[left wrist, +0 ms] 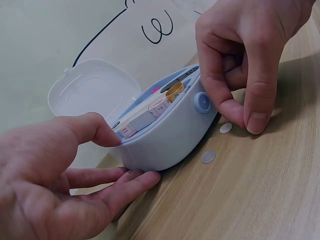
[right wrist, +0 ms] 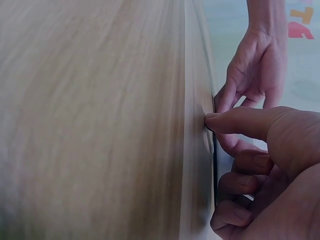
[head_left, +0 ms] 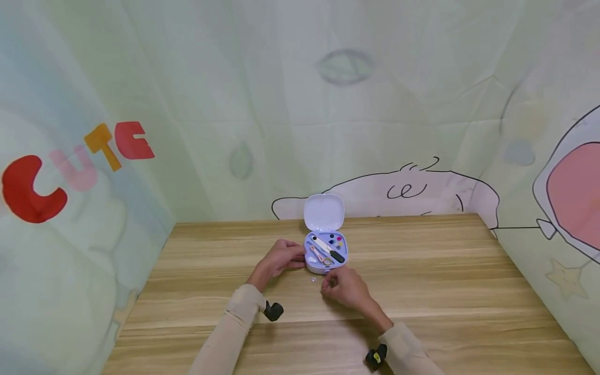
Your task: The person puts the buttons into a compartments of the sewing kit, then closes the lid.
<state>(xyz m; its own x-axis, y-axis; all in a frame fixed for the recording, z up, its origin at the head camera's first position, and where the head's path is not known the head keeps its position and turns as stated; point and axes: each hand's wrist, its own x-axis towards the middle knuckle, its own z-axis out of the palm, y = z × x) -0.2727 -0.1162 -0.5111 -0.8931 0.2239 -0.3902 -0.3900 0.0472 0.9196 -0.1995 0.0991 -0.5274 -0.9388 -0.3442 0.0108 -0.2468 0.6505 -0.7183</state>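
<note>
A small lilac sewing box (head_left: 320,270) stands on the table with its white lid (head_left: 324,211) raised at the back. My left hand (head_left: 284,256) grips the left side, its thumb on the rim and its fingers low against the wall (left wrist: 155,150). In front of the box, my right hand (head_left: 346,287) has thumb and index tip brought together at the tabletop, the other fingers curled. Whether something small is between those tips is hidden. Two small pale discs, like buttons, lie close by: one disc (left wrist: 226,128) beside the index finger, another disc (left wrist: 208,157) nearer the left hand.
Inside the box are a long white tool with a black end (head_left: 336,255), a gold ring-like thimble (left wrist: 175,93), a numbered tape (left wrist: 150,116) and small coloured pieces (head_left: 338,239). A round blue knob (left wrist: 202,102) sits on its front. Behind the wooden table (head_left: 225,242) hangs printed cloth.
</note>
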